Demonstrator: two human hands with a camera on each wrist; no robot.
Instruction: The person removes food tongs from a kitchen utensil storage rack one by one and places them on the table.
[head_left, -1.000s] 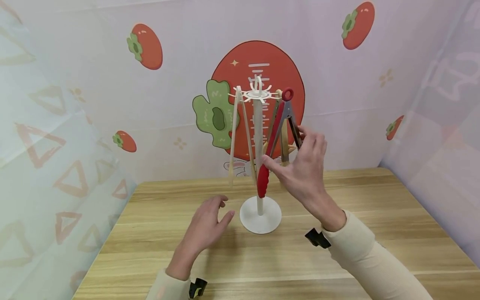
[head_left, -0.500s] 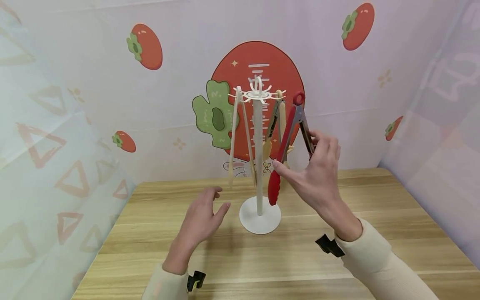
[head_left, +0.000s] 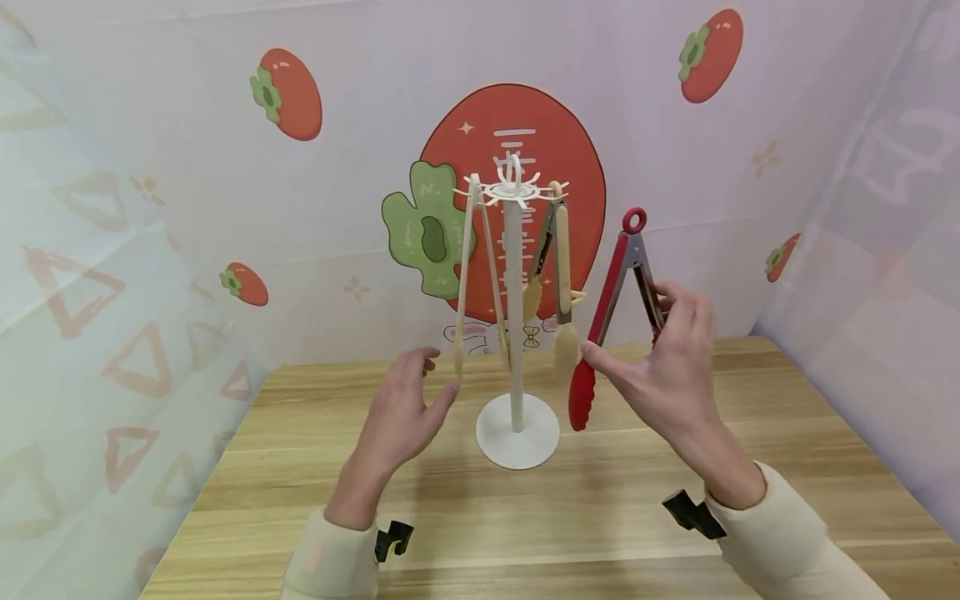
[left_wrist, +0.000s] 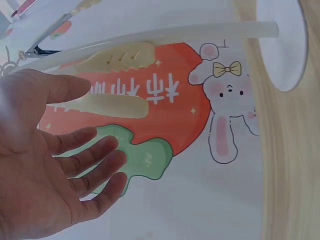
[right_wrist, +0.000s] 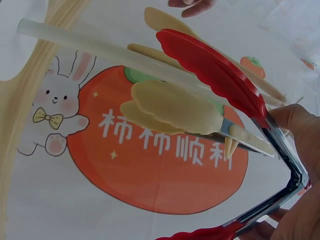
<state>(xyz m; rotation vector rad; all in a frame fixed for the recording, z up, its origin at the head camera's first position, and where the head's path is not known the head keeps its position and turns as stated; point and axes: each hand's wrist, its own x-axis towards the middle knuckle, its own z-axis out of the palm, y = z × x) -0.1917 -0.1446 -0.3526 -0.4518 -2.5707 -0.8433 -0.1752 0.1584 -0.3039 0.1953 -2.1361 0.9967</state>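
My right hand (head_left: 675, 371) grips red-and-steel tongs (head_left: 609, 287) between thumb and fingers, off to the right of the white hanging rack (head_left: 516, 350). These tongs are spread wide, red ring upward; in the right wrist view one scalloped red tip (right_wrist: 215, 70) reaches past the rack's pole. My left hand (head_left: 401, 408) hovers left of the pole with relaxed fingers and holds nothing. Its thumb lies near the lower end of pale beige tongs (head_left: 464, 292) hanging from the rack's left side. Beige-and-steel tongs (head_left: 563, 250) hang on the right side, their beige tips (right_wrist: 175, 107) overlapping in the right wrist view.
The rack's round white base (head_left: 517, 454) stands on a wood-grain table (head_left: 570, 533). Behind it hangs a pale backdrop cloth (head_left: 360, 167) printed with persimmons and a rabbit. More cloth walls off both sides.
My right hand has carried the red tongs right and slightly down, away from the rack's hooks. My left hand has risen slightly. The other tongs still hang.
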